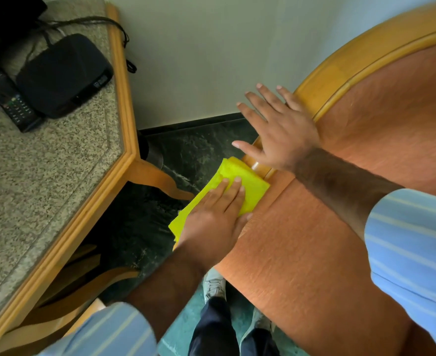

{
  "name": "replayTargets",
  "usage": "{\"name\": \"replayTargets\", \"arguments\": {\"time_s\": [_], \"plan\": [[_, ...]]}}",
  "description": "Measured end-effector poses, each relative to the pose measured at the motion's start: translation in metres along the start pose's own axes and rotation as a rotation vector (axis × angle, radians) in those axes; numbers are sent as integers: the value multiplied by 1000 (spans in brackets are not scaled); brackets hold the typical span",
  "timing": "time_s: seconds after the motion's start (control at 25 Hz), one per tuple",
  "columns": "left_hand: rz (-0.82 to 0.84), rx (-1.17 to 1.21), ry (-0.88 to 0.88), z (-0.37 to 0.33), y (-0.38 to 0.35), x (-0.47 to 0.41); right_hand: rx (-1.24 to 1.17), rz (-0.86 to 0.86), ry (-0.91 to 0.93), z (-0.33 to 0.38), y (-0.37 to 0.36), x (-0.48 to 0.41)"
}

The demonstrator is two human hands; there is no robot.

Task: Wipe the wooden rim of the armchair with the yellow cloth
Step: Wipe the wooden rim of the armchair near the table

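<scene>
1. We see the yellow cloth (233, 187) just below the middle of the frame, folded into a flat pad and draped over the lower end of the armchair's wooden rim (345, 75), where the wood meets the orange upholstery (314, 253).
2. Our left hand (215, 219) lies palm-down on the cloth, fingers extended and pressing rather than curled around it; the thumb sits at the cloth's right edge, against the fabric seat.
3. Our right hand (280, 131) is open and flat, fingers spread, resting on the rim just above the cloth; it holds nothing and looks to be steadying the chair.
4. We judge the cloth to be light, soft and limp: it will bunch or slide if pushed by the fingertips alone, so a broad palm with the edge wrapped over the rim's outer side should carry it best.
5. The rim looks hard, smooth and varnished, curving up to the upper right of the frame; the cloth should glide easily, and the curve asks the hand to turn along with it.
6. The granite-topped table (45, 176) at left stands well apart.
</scene>
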State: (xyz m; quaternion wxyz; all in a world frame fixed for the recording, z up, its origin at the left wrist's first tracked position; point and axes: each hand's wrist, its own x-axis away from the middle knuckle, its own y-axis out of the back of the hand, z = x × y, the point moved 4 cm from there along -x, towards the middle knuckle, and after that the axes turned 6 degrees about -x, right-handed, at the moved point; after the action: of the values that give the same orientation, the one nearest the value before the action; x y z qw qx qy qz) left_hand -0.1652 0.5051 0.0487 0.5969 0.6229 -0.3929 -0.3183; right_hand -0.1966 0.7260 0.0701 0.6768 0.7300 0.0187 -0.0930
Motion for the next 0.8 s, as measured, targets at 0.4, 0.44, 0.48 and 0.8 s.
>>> {"name": "replayTargets", "arguments": {"time_s": [0.4, 0.44, 0.48, 0.8], "plan": [[40, -66, -116, 32, -8, 91, -37, 24, -16, -3, -1, 2], [36, -55, -107, 24, -10, 67, -43, 18, -16, -3, -1, 2], [23, -39, -97, 15, -13, 41, -46, 9, -19, -2, 0, 1], [155, -128, -113, -4, -25, 2, -86, 57, -51, 2, 7, 1]]}}
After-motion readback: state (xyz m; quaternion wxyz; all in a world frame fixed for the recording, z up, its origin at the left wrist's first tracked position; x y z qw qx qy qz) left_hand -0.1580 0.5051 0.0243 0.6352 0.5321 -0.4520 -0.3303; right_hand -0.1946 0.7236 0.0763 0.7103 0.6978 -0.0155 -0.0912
